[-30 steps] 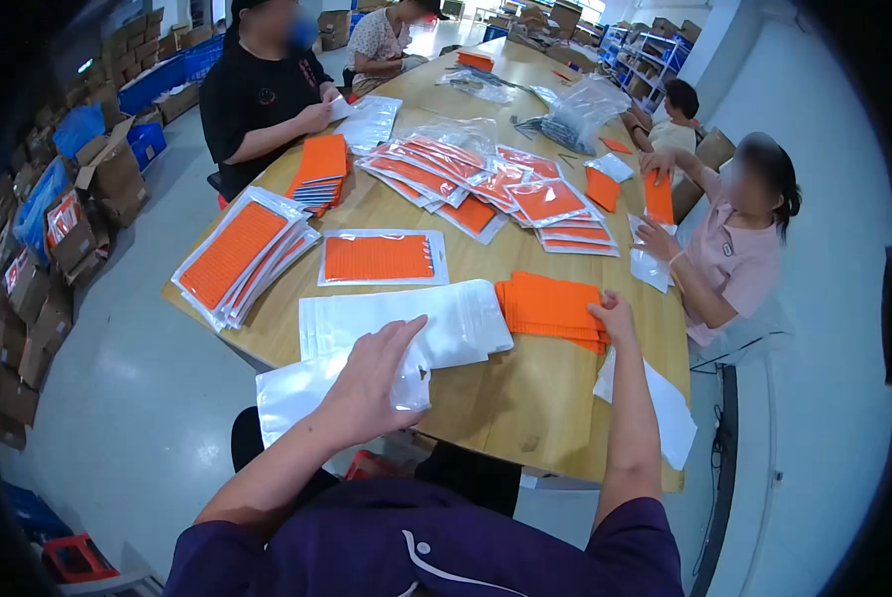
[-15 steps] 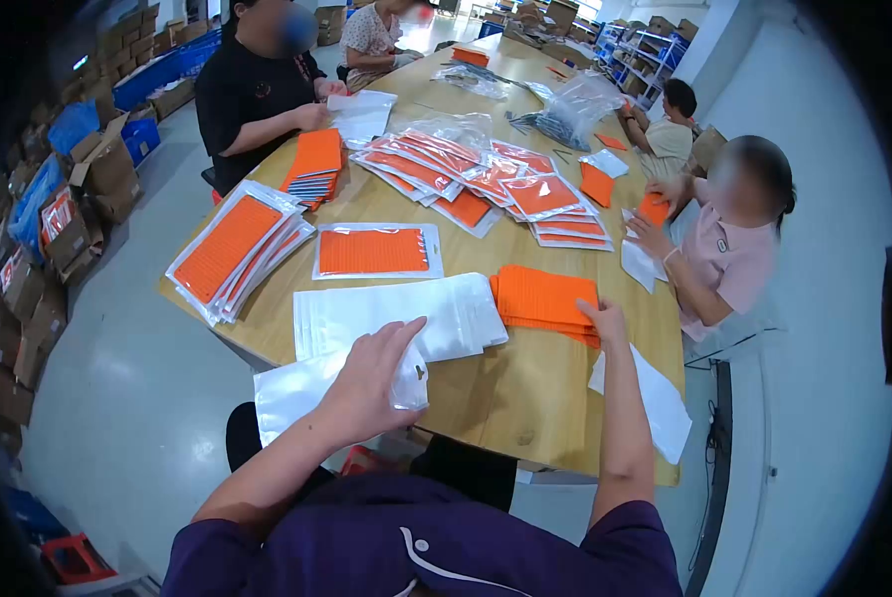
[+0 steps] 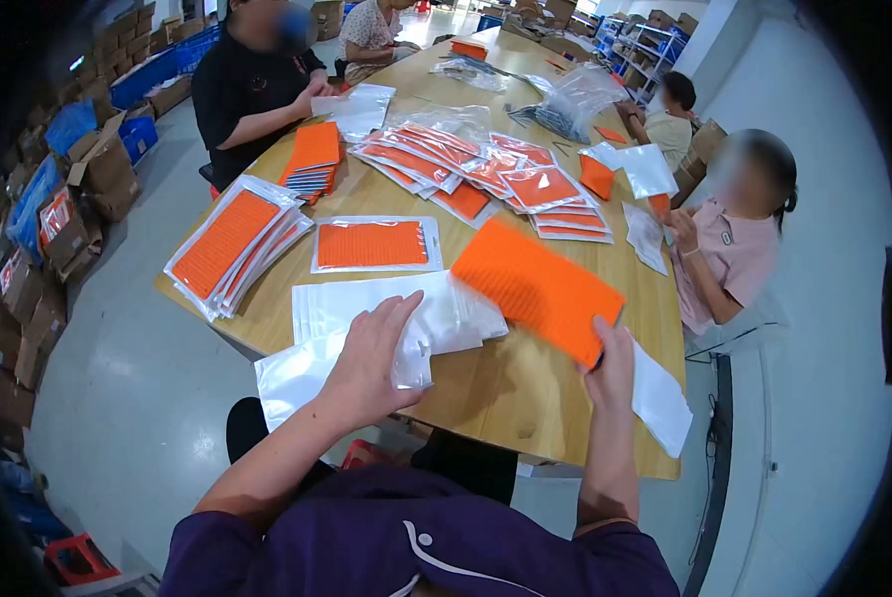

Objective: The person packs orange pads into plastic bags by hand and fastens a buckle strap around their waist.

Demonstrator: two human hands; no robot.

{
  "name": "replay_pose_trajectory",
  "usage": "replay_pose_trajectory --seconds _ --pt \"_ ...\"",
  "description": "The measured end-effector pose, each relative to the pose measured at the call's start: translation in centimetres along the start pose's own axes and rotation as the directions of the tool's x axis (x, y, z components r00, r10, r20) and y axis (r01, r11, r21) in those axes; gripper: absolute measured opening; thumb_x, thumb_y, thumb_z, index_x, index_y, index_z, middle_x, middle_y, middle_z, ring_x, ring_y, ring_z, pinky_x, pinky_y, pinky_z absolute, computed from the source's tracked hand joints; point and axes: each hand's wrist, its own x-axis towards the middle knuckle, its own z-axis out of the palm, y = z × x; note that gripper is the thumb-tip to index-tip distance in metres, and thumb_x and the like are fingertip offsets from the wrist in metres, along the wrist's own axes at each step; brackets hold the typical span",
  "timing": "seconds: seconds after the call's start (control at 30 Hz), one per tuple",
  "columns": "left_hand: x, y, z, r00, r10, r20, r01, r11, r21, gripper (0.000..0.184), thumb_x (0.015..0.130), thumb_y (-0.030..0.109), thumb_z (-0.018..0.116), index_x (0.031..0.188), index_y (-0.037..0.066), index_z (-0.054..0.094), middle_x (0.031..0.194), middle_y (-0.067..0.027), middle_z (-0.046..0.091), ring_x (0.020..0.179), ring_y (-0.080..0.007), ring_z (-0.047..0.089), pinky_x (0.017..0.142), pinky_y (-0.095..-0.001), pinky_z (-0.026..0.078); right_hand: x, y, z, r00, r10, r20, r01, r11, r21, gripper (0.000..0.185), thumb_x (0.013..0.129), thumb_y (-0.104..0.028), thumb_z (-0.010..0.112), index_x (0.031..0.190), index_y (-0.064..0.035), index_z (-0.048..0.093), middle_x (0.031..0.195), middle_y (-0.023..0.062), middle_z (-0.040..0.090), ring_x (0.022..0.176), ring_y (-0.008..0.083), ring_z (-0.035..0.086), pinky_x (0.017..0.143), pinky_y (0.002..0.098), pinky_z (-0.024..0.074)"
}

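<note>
My left hand [image 3: 366, 363] grips a white plastic bag [image 3: 292, 378] with a clear edge, thumb low and fingers curved along its end near the table's front edge. Under and beyond that hand lie overlapping flat white bags [image 3: 366, 298]. In my right hand [image 3: 613, 363] is a stack of orange ribbed sheets [image 3: 535, 284], pinched by its near right corner and held slanting above the table; its far end is slightly blurred. A bagged orange pack [image 3: 374, 246] lies flat behind the white bags. To the right of my right hand rests a white sheet or bag [image 3: 660, 403].
Filled orange packs are piled at the left [image 3: 229, 244] and mid-table [image 3: 466, 164], near an orange stack [image 3: 314, 149]. Co-workers sit on both sides; the nearest right person [image 3: 729, 224] handles a white bag [image 3: 648, 169]. Cardboard boxes [image 3: 107, 164] line the left floor.
My right hand has lifted the orange stack off the table, now tilted and nearer me. My left hand stays almost in place with the bag. The right co-worker has raised a white bag.
</note>
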Motion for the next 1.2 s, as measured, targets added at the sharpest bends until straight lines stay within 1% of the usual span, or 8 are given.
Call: replay_pose_trajectory --seconds 0.1,0.17,0.37,0.5,0.6,0.7,0.83,1.2 --pt "0.0 -0.4 0.2 0.999 0.029 -0.022 -0.027 0.997 0.075 0.101 0.061 0.014 0.082 0.146 0.007 0.029 0.142 -0.019 0.039 0.125 -0.0345 0.043 0.108 -0.0434 0.033 -2.6 0.9 -0.5 0.985 0.138 0.106 -0.141 0.99 0.023 0.02 0.092 -0.012 0.052 0.104 0.0042 0.058 0.077 0.0054 0.061 0.054 0.0093 0.049 0.051 0.0203 0.0407" --pt "-0.1 -0.7 0.2 0.997 0.055 -0.048 -0.047 0.987 0.154 0.101 0.06 0.014 0.082 0.146 0.007 0.029 0.142 -0.0194 0.039 0.126 -0.0348 0.042 0.109 -0.0442 0.032 -3.9 1.6 -0.8 0.974 0.096 0.204 -0.041 0.965 -0.26 0.03 0.091 -0.009 0.052 0.116 0.0079 0.056 0.091 0.0094 0.066 0.069 0.0103 0.056 0.063 0.0211 0.046" --pt "-0.9 -1.2 0.6 0.997 0.051 0.051 -0.059 0.981 0.185 0.103 0.059 0.016 0.083 0.145 0.007 0.029 0.141 -0.0202 0.039 0.129 -0.0353 0.039 0.111 -0.0451 0.03 -4.7 1.0 -2.0 0.97 0.112 0.218 -0.078 0.985 -0.157 0.017 0.092 -0.008 0.054 0.098 0.0054 0.063 0.085 0.0048 0.064 0.069 0.0077 0.053 0.061 0.0194 0.0432" --pt "-0.5 -1.4 0.6 1.0 0.005 0.019 -0.006 0.999 0.036 0.104 0.057 0.018 0.084 0.145 0.006 0.029 0.141 -0.0203 0.039 0.13 -0.0362 0.038 0.112 -0.0451 0.028 -5.3 1.3 -0.6 0.997 0.076 0.009 -0.076 0.997 -0.004 0.035 0.09 -0.007 0.052 0.121 0.0101 0.054 0.109 0.0153 0.065 0.089 0.0171 0.063 0.078 0.0237 0.0488" --pt "-0.5 -1.6 0.8 1.0 0.009 0.007 -0.009 1.0 -0.004 0.106 0.056 0.019 0.084 0.146 0.007 0.028 0.142 -0.0206 0.038 0.131 -0.0368 0.037 0.112 -0.0446 0.028 -5.9 2.4 -1.4 0.989 0.148 0.019 -0.147 0.988 -0.051 0.035 0.09 -0.007 0.053 0.12 0.0104 0.055 0.111 0.016 0.065 0.091 0.0183 0.063 0.08 0.0242 0.0489" --pt "-0.8 -1.9 1.1 0.999 0.052 -0.007 -0.051 0.998 0.02 0.105 0.059 0.02 0.083 0.147 0.011 0.027 0.141 -0.0226 0.035 0.131 -0.0383 0.035 0.112 -0.0509 0.024 -5.7 3.1 -1.9 0.98 0.196 0.038 -0.192 0.977 -0.092 0.034 0.09 -0.008 0.053 0.119 0.0108 0.055 0.113 0.0167 0.064 0.093 0.0195 0.064 0.082 0.0248 0.049" --pt "-1.0 -1.7 0.9 0.996 0.084 0.013 -0.085 0.987 0.137 0.106 0.057 0.022 0.085 0.146 0.011 0.03 0.145 -0.0202 0.034 0.132 -0.037 0.035 0.113 -0.0508 0.025 -5.0 1.7 -1.7 0.959 0.176 0.224 -0.143 0.978 -0.155 0.035 0.089 -0.007 0.053 0.119 0.0106 0.055 0.111 0.0167 0.065 0.091 0.0184 0.063 0.081 0.0248 0.0486" --pt "-1.1 -2.2 0.4 0.993 0.094 0.068 -0.109 0.957 0.269 0.104 0.058 0.026 0.085 0.146 0.016 0.031 0.141 -0.0187 0.035 0.13 -0.0364 0.036 0.114 -0.0535 0.023 -4.5 2.1 -4.1 0.901 0.278 0.333 -0.211 0.952 -0.224 0.029 0.087 -0.005 0.052 0.111 0.0093 0.059 0.1 0.0129 0.066 0.081 0.0137 0.059 0.074 0.022 0.0457"
